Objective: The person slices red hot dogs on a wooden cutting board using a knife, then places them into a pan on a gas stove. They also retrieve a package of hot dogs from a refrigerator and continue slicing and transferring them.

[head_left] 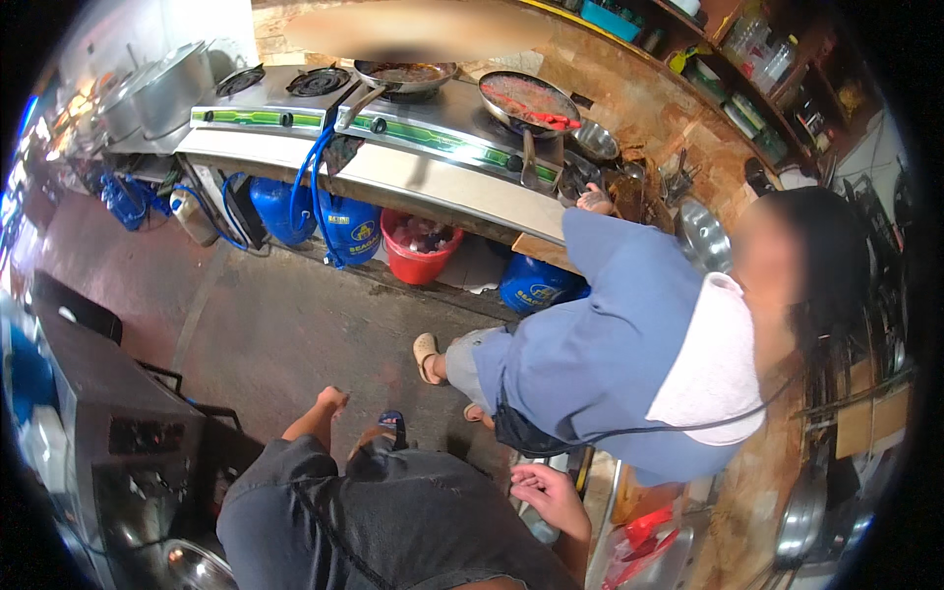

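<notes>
My left hand (pixel 332 397) hangs over the floor at the lower left, its fingers curled and nothing visible in them. At the lower right my right hand (pixel 543 494) is held near my side, empty, with loosely bent fingers apart. Close to it is a metal tray (pixel 677 568) with red plastic (pixel 639 546) on it. A co-worker in a blue top (pixel 619 324) stands to my right, one hand (pixel 595 201) at the counter's edge. On the stove beyond are a frying pan (pixel 529 157) of red food pieces in bubbling oil and another pan (pixel 405 75) with dark contents.
Blue gas cylinders (pixel 351 228) and a red bucket (pixel 423 265) stand under the counter, with blue hoses (pixel 313 167) hanging down. Large pots (pixel 177 93) are at the far left. A dark metal appliance (pixel 128 433) is at my left. Shelves (pixel 728 88) hold bottles.
</notes>
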`<state>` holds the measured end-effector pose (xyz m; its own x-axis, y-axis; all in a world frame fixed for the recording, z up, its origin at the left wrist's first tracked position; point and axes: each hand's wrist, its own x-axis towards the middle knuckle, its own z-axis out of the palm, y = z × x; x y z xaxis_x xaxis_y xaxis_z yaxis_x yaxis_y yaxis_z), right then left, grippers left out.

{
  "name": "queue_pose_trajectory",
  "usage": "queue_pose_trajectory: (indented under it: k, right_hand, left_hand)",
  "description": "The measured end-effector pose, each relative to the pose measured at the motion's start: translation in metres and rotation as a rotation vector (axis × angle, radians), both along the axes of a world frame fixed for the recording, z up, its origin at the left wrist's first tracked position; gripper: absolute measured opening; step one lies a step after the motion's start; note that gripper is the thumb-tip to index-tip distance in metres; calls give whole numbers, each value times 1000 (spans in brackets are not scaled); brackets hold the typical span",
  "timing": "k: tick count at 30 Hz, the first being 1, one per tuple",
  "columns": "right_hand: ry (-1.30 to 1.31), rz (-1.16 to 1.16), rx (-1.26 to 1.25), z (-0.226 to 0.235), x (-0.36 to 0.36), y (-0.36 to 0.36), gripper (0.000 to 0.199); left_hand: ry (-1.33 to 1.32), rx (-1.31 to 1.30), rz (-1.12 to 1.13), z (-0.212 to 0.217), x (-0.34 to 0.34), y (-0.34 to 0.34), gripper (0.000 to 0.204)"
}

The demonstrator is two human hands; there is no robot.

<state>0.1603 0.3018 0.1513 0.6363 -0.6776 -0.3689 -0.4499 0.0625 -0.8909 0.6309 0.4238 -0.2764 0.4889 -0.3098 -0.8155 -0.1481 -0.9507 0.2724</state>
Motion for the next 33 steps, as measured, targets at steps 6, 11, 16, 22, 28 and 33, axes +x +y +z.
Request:
queue_pose_trajectory:
  k: [6,11,16,22,28,33]
  right_hand:
    - [397,-248,105,-298,-100,40,34]
    - [256,60,-561,-381,-260,155,24]
    - [473,-562,399,-360,-174,114,26]
    - [397,-783,413,-229,-64,82,44]
    - [302,-946,559,-239,-118,125,33]
    - [480,-573,411,-303,-185,160,30]
  left_hand:
    - [-11,4,175,33,81,57,26]
    - [323,-151,371,-22,14,47,27]
    - [116,-173,-610,-11,-48,0,46]
    - [215,-57,-1017,-25,-58,-61,42]
    - [102,-308,-435,42,-23,-110,38]
    - [-145,-396,-843,10,24,-93,36]
